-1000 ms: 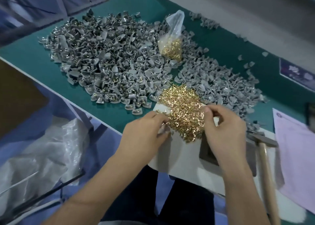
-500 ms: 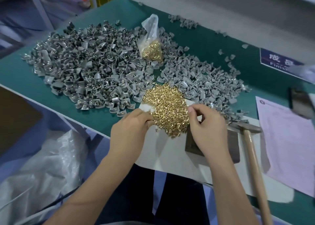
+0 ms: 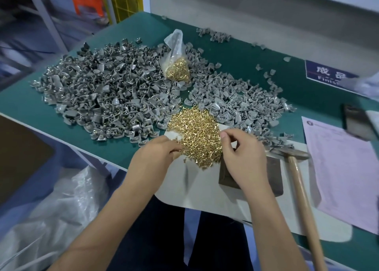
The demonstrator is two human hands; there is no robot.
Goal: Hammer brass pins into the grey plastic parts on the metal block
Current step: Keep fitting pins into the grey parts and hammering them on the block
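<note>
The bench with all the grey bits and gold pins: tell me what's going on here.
A person is picking through the loose pile of brass pins with both hands. The left hand has its fingers at the pile's near edge; the right hand is over the metal block. The hammer lies untouched beside the block. Grey plastic parts are heaped behind.

Even overhead light, soft shadows, blurred and warped edges.
</note>
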